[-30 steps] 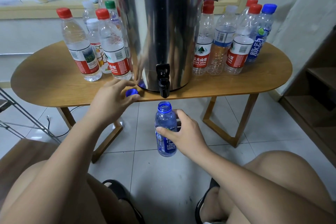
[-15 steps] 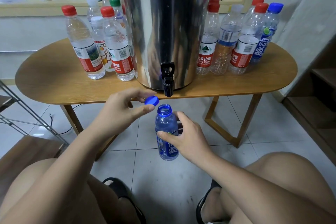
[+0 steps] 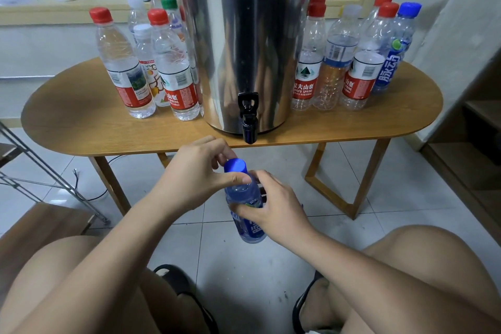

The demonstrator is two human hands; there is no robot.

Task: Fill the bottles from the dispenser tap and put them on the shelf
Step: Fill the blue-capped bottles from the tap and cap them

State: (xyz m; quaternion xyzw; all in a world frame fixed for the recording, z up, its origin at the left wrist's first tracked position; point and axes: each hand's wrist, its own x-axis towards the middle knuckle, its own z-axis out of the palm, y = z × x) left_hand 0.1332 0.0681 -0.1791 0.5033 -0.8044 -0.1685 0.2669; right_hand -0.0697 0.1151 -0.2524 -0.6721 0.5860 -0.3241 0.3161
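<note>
- Head view: 1 blue bottle (image 3: 250, 233) is held upright in front of the surface (image 3: 81, 122) edge, below the tap (image 3: 249, 122), long axis near vertical, mouth up.
- Our hands: right hand (image 3: 273, 206) grips its body; left hand (image 3: 198, 173) pinches 1 blue cap (image 3: 235, 166) on its mouth.
- We count 6 right bottles (image 3: 334, 68) and at least 6 left bottles (image 3: 122, 68) flanking 1 dispenser (image 3: 244, 35).

The red-label bottle (image 3: 305, 87) reads "NONGFU SPRING"; the blue-capped bottle (image 3: 389, 73) reads "脉动".

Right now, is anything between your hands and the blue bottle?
No, nothing visible is in the way. The left hand pinches the blue cap on top of the blue bottle, and the right hand grips its body.
</note>
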